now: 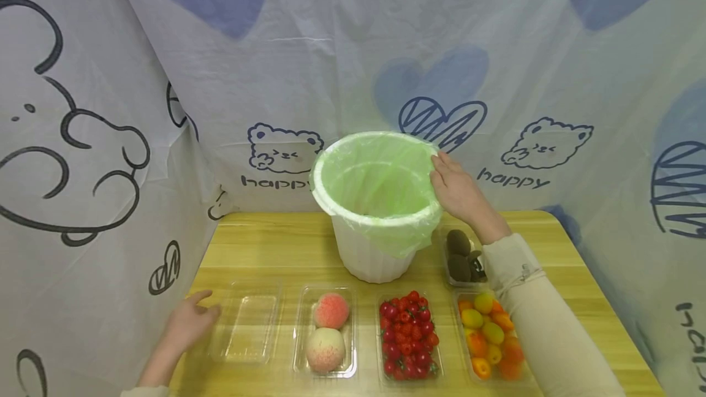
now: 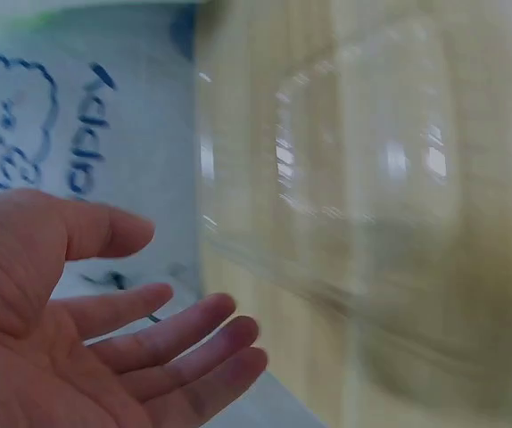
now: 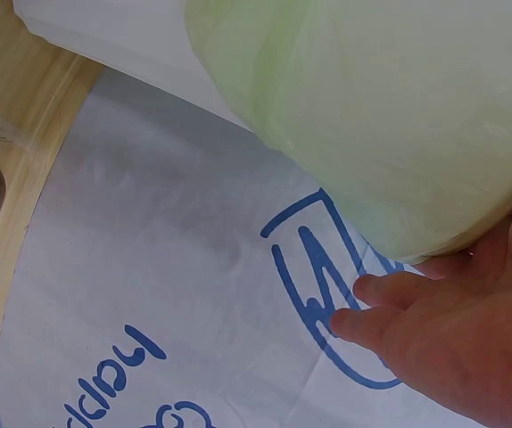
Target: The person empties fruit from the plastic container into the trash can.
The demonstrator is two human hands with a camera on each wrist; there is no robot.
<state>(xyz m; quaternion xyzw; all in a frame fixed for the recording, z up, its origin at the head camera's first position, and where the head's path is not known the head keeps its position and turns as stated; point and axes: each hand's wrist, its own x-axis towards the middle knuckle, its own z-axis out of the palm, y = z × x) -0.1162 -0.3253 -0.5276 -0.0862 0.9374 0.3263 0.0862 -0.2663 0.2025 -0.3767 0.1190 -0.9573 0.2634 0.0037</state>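
Note:
A white ribbed trash bin (image 1: pixel 371 250) stands at the back middle of the table, lined with a thin green plastic bag (image 1: pixel 380 182) folded over its rim. My right hand (image 1: pixel 456 187) holds the bin's right rim through the bag; in the right wrist view its fingers (image 3: pixel 390 290) reach under the bag's overhang, and the thumb is mostly hidden. My left hand (image 1: pixel 190 322) hovers at the table's left, fingers loosely spread and holding nothing. Beside it lies a clear plastic tray (image 1: pixel 248 322) with nothing in it, blurred in the left wrist view.
Along the front stand clear trays of two peaches (image 1: pixel 325 348), red berries (image 1: pixel 408 336), and small yellow and orange fruits (image 1: pixel 491 336). A tray of dark brown kiwi-like fruits (image 1: pixel 459 256) sits behind, near my right forearm. Printed cloth (image 1: pixel 353 78) hangs around the wooden table (image 1: pixel 259 238).

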